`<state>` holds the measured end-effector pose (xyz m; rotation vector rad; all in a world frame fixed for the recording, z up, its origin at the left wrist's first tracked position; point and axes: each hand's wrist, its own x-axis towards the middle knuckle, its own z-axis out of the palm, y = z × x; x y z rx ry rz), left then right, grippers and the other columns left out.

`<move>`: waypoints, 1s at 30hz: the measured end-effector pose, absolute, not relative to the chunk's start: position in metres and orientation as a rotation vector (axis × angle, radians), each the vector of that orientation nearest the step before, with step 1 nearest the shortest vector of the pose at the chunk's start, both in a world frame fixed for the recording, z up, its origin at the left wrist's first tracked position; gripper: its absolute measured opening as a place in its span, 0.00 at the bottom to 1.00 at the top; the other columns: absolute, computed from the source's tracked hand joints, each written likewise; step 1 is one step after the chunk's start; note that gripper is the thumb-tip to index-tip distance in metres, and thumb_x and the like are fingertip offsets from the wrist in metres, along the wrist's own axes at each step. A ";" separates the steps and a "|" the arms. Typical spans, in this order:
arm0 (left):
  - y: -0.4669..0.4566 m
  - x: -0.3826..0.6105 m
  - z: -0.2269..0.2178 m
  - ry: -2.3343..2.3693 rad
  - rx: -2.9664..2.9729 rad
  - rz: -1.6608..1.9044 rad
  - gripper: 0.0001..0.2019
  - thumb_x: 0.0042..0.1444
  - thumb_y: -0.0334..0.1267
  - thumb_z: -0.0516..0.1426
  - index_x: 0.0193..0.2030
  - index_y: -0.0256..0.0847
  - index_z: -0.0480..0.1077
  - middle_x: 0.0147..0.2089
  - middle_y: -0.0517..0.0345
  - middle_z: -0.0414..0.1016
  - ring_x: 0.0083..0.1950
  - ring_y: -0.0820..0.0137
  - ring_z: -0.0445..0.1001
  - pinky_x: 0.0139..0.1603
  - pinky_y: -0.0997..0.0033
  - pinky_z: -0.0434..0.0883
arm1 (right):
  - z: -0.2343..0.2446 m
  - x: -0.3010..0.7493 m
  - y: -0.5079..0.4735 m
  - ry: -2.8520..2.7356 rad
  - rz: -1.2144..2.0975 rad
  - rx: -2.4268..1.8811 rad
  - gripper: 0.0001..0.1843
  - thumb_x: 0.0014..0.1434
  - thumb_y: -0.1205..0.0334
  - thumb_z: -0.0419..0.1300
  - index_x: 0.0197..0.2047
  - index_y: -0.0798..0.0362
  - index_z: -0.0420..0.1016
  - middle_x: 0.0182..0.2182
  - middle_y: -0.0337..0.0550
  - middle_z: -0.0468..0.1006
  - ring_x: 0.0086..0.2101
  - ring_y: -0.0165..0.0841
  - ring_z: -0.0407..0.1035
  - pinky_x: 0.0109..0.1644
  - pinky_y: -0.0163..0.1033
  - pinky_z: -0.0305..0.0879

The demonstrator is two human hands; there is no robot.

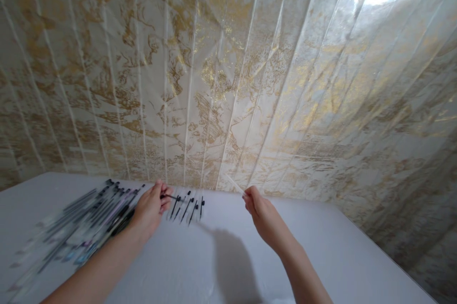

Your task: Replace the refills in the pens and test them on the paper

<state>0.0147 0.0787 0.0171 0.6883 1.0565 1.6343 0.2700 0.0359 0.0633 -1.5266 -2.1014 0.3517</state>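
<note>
My left hand (153, 206) is closed, its fingers pinching a thin dark pen-like stick (172, 197) that points to the right. It hovers at the left end of a row of several slim black sticks with dark caps (189, 209) lying side by side on the table. On the right, my right hand (259, 209) is closed around the lower end of a thin, pale, see-through tube (234, 183). That tube slants up to the left, above the table's far edge. The exact kind of either piece is too blurred to tell.
A large spread of pens (96, 213) in dark, clear and bluish tones covers the left of the white table (285, 266), partly behind my left forearm. A pleated curtain (214, 80) with gold pictures hangs right behind the far edge. A shadow falls on the tabletop between my arms.
</note>
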 end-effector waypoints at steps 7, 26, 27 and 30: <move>0.051 0.044 0.029 0.903 0.959 1.173 0.23 0.47 0.57 0.60 0.35 0.37 0.65 0.19 0.74 0.48 0.18 0.83 0.40 0.16 0.82 0.40 | 0.045 0.231 0.029 -2.099 0.508 -1.343 0.14 0.66 0.61 0.39 0.39 0.52 0.64 0.29 0.42 0.72 0.28 0.31 0.65 0.33 0.33 0.55; 0.049 0.051 0.032 1.074 1.377 0.958 0.26 0.48 0.64 0.52 0.35 0.40 0.63 0.17 0.74 0.50 0.17 0.80 0.43 0.16 0.80 0.41 | 0.024 0.206 0.027 -2.089 0.709 -1.435 0.09 0.59 0.60 0.53 0.30 0.53 0.71 0.23 0.36 0.70 0.24 0.27 0.62 0.29 0.30 0.52; 0.050 0.049 0.032 1.113 1.346 0.993 0.26 0.48 0.63 0.52 0.37 0.40 0.62 0.17 0.74 0.50 0.17 0.80 0.43 0.16 0.80 0.41 | 0.021 0.206 0.032 -2.105 0.716 -1.526 0.08 0.59 0.63 0.52 0.32 0.53 0.71 0.23 0.37 0.71 0.25 0.27 0.64 0.29 0.30 0.53; 0.056 0.041 0.034 1.202 1.215 1.137 0.24 0.48 0.61 0.53 0.39 0.41 0.60 0.18 0.75 0.50 0.17 0.81 0.42 0.17 0.81 0.40 | 0.012 0.207 0.054 -2.192 0.573 -1.869 0.11 0.56 0.68 0.53 0.43 0.57 0.70 0.33 0.49 0.78 0.34 0.35 0.71 0.34 0.34 0.58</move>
